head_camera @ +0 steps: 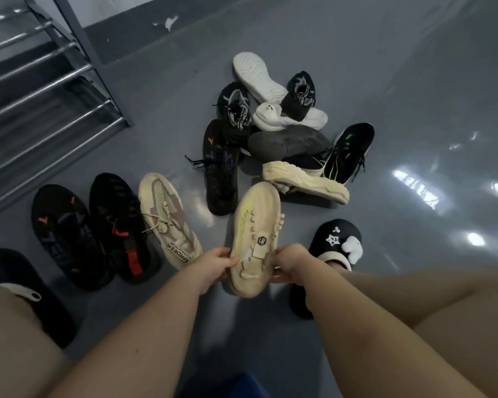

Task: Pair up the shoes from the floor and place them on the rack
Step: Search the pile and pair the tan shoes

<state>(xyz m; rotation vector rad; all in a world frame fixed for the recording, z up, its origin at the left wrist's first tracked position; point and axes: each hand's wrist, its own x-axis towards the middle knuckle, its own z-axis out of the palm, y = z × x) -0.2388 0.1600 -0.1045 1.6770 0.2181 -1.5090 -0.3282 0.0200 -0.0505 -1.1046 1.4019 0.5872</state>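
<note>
Both hands hold one beige shoe (255,239) above the grey floor (385,81), toe pointing away. The left hand (217,265) pinches its left edge near the heel, fingers curled on it; the right hand (289,264) grips the opposite edge the same way.

Three shoes lie in a row on the floor to the left — two black ones with orange marks (66,234) (120,225) side by side, then a second beige laced shoe (167,219) just beside them, near the left hand.

Further out sits a loose pile. I count about nine shoes in it: a long black one with an orange mark (220,168), two small black ones with white lettering (235,110) (299,94), a white sole turned up (256,76), a white shoe (288,116), a dark grey sole (288,142), a black shoe with green stripes (348,150), a cream chunky shoe (305,179) on its side, and a black shoe half hidden under it.

The person wears two black slippers — one (337,242) just beside the right hand, one (12,277) at the left edge.

The metal rack (49,90) stands at upper left, well apart from the held shoe.
</note>
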